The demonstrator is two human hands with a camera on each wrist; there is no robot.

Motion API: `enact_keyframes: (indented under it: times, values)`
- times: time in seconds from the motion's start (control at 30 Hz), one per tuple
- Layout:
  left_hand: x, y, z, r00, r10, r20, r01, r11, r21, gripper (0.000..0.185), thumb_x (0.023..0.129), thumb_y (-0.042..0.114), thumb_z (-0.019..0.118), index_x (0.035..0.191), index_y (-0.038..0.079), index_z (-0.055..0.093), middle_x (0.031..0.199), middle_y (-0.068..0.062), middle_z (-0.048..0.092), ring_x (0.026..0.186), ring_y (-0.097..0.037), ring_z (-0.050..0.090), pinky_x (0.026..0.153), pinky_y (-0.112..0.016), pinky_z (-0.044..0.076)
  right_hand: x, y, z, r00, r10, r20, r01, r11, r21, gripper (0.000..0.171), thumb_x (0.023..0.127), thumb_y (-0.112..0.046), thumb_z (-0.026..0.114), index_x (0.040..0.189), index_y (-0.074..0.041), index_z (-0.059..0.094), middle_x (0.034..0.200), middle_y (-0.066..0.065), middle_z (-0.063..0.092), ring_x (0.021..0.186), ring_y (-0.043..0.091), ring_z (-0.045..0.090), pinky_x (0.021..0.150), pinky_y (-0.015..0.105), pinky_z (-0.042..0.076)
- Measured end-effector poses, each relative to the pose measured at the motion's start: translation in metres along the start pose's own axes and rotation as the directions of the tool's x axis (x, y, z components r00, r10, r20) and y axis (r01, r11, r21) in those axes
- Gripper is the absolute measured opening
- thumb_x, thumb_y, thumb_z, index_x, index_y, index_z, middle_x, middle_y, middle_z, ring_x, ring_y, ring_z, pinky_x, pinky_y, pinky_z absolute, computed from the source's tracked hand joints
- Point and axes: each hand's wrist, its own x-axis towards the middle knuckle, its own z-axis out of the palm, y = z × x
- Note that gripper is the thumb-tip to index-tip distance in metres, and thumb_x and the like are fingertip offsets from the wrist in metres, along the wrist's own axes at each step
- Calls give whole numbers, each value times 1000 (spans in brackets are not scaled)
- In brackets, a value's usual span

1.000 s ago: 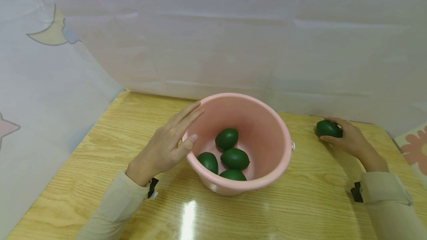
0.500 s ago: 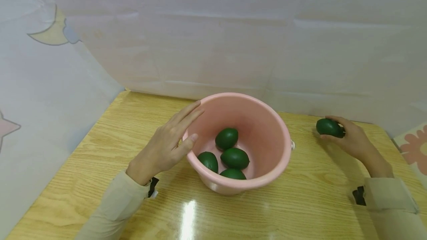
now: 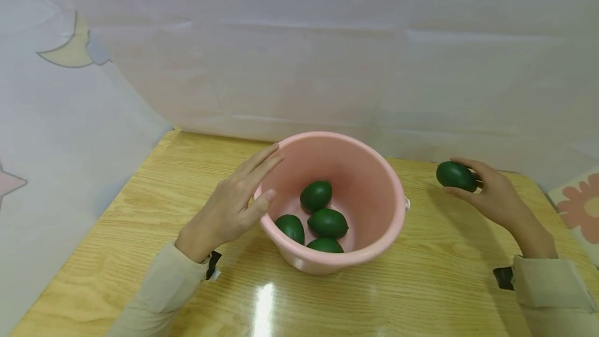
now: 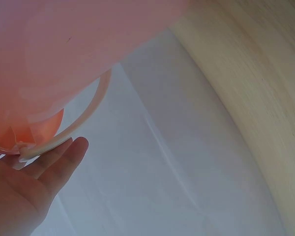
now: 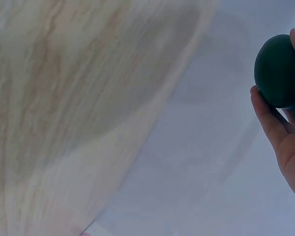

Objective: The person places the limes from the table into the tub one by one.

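A pink bucket (image 3: 374, 181) stands in the middle of the wooden table (image 3: 140, 212) and holds several dark green avocados (image 3: 327, 222). My left hand (image 3: 234, 204) lies flat against the bucket's left outer wall, fingers straight, thumb on the rim. In the left wrist view the bucket's wall (image 4: 64, 44) and its handle fill the frame above my left hand (image 4: 34, 182). My right hand (image 3: 486, 194) grips another green avocado (image 3: 455, 176) just above the table at the far right. The right wrist view shows that avocado (image 5: 280, 71) between my fingers (image 5: 270, 123).
White cloth backdrops (image 3: 299, 56) close off the back and left of the table. A flower-patterned cloth (image 3: 577, 207) lies past the table's right edge. Bare wood lies in front of the bucket.
My right hand has lifted the avocado off the table and moved it slightly up and left. The left hand and bucket have stayed put.
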Motion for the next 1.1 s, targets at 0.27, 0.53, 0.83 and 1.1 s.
enact_keyframes:
  times: [0.27, 0.53, 0.83, 1.1]
  values:
    - [1, 0, 0, 1000, 1, 3, -1, 1000, 3, 57, 102, 34, 41, 155, 14, 36, 163, -5, 30, 146, -27, 36, 99, -53, 49, -2, -10, -2, 999, -38, -31, 38, 999, 25, 71, 84, -16, 79, 144, 0, 46, 136, 34, 48, 111, 51, 52, 76, -2, 39]
    - [0, -1, 0, 1000, 3, 3, -3, 1000, 3, 56, 102, 34, 41, 154, 14, 36, 163, -5, 29, 146, -27, 37, 101, -52, 48, -4, -22, -3, 996, -68, -52, 69, 997, 20, 70, 83, -17, 81, 144, -3, 49, 136, 31, 51, 108, 39, 54, 77, -6, 31]
    - [0, 0, -1, 1000, 6, -3, -6, 1000, -5, 56, 102, 34, 41, 154, 14, 36, 163, -5, 29, 147, -27, 35, 105, -55, 45, -6, -32, -3, 991, -104, -84, 104, 995, -1, 69, 80, -16, 83, 141, -4, 53, 133, 29, 54, 102, -21, 35, 77, -5, 32]
    - [0, -1, -1, 1000, 15, -8, -15, 1000, -2, 57, 103, 36, 40, 154, 14, 36, 163, -5, 29, 147, -27, 35, 104, -54, 46, -8, -39, -5, 987, -127, -95, 126, 992, -20, 70, 78, -17, 84, 140, -7, 54, 130, 27, 57, 103, -26, 32, 77, -4, 32]
